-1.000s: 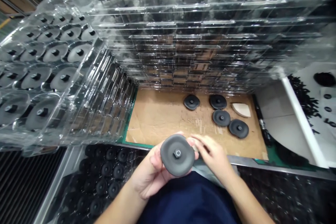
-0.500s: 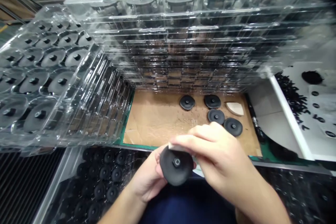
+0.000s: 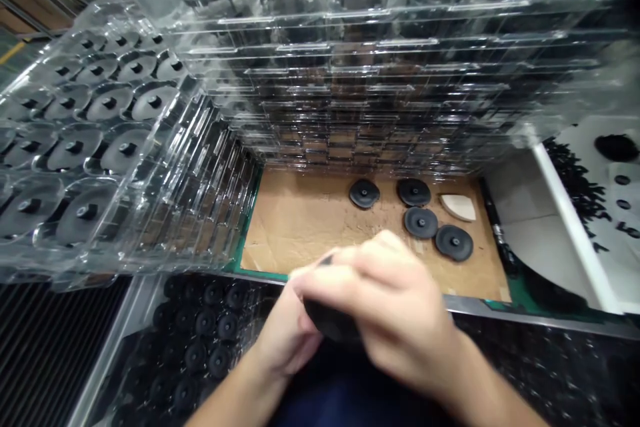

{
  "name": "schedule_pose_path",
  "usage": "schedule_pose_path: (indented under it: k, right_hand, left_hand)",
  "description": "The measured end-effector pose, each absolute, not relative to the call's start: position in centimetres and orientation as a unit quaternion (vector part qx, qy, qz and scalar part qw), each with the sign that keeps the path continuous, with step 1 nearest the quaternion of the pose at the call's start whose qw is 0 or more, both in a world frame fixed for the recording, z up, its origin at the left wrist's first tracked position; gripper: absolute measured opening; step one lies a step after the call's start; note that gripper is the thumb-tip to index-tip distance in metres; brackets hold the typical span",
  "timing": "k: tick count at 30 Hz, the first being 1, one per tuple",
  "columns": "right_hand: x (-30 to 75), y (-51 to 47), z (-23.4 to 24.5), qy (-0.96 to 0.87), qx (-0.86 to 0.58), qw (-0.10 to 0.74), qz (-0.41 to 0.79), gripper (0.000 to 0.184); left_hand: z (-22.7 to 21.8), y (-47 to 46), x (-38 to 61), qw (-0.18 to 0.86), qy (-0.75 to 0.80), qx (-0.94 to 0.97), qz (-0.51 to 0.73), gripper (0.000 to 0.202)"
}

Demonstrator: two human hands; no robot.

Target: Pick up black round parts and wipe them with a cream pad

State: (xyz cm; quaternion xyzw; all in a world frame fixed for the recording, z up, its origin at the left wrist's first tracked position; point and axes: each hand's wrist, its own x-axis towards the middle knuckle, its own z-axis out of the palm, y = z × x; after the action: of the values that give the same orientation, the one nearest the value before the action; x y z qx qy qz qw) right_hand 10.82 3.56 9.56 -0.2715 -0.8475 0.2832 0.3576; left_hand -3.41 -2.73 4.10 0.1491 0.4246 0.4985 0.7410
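Note:
My left hand grips a round black disc from the left and below, close to my lap. Across the top of the disc lies my right hand, its fingers bent and blurred. The small pale pad that showed under the right fingers half a second ago is hidden behind them now. Most of the disc's face and its centre stud are covered too. Beyond my hands, several similar black discs with centre studs rest on a brown cardboard sheet, beside a cream wedge-shaped pad.
Tall stacks of clear plastic trays wall off the back, and another tray stack rises at the left. Below left sits a tray of black discs. At right, a white bin edge borders a pile of small black parts.
My right hand has swept left over the disc, covering its stud and the pale pad. The whole scene has shifted slightly right as the head turned.

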Motion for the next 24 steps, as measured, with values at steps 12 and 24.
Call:
schedule_pose_path:
  k: [12,24]
  right_hand:
    - [12.5,1.8,-1.7,-0.711,-0.513,0.28,0.391,0.023]
    - [9.1,1.7,8.9,-0.817,-0.33,0.331,0.338,0.02]
  left_hand:
    - [3.8,-2.3,-4.2,0.729,0.361,0.093,0.574,0.06]
    - [4.0,-2.0,-3.5,0.723,0.411,0.088,0.548,0.054]
